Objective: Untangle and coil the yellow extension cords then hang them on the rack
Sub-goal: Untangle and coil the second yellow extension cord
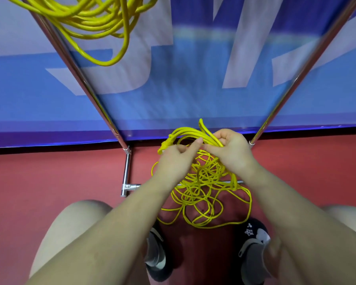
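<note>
Both hands work close together above a tangle of yellow cord. Her or his right hand (pixel 230 150) is curled round a bundle of several cord loops (pixel 190 133), which arch up and over to the left hand (pixel 174 161); that one pinches strands at the bundle's other side, fingertips nearly meeting the right thumb. How many loops sit in the bundle is hard to count, as the fingers cover part of it.

Below the hands the rest of the cord lies as a loose tangle (pixel 203 194) on the red floor (pixel 49 177), partly hidden by both forearms. I cannot tell whether it is one cord or more.

A second coil (pixel 90 19) hangs at top left, cut off by the frame edge, against the rack (pixel 80 79), whose two chrome uprights slant outward from feet on the floor. Behind stands a blue banner (pixel 173 79), its white lettering blurred. Two dark shoes (pixel 253 249) show between bare knees.
</note>
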Demonstrator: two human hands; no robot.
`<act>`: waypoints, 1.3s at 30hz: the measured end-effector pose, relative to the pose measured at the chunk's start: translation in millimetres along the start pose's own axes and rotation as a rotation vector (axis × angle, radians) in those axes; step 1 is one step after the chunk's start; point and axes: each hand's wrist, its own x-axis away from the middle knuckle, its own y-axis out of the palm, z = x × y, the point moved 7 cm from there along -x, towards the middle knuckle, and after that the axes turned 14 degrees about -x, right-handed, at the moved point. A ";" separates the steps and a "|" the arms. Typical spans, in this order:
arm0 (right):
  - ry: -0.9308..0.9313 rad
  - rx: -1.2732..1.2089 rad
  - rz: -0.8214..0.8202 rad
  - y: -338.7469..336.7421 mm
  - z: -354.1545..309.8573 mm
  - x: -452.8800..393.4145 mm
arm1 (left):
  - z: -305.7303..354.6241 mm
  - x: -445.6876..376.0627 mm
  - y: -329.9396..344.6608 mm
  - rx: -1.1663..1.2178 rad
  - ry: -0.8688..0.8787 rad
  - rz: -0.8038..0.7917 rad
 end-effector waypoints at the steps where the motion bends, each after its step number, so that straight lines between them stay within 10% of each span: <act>1: -0.002 -0.002 -0.011 3.8 -0.6 1.8 | -2.8 -1.7 12.0 0.170 -0.075 -0.094; 7: 0.013 -0.052 -0.158 29.2 4.7 10.0 | -4.5 -20.5 17.7 0.697 -0.160 -0.080; 12: -0.043 -0.016 0.043 -6.7 -10.7 2.8 | -13.1 -29.3 -0.1 0.920 -0.346 -0.063; 24: 0.123 0.244 0.007 -33.8 7.2 -4.6 | -38.6 -43.6 -36.8 0.468 -0.151 -0.080; 31: 0.249 -0.112 0.070 -30.3 5.9 -6.1 | -35.5 -46.3 -33.2 0.463 -0.139 -0.071; 39: 0.177 0.545 0.200 -72.4 2.8 -14.5 | -30.0 -48.1 -66.8 0.030 0.095 0.185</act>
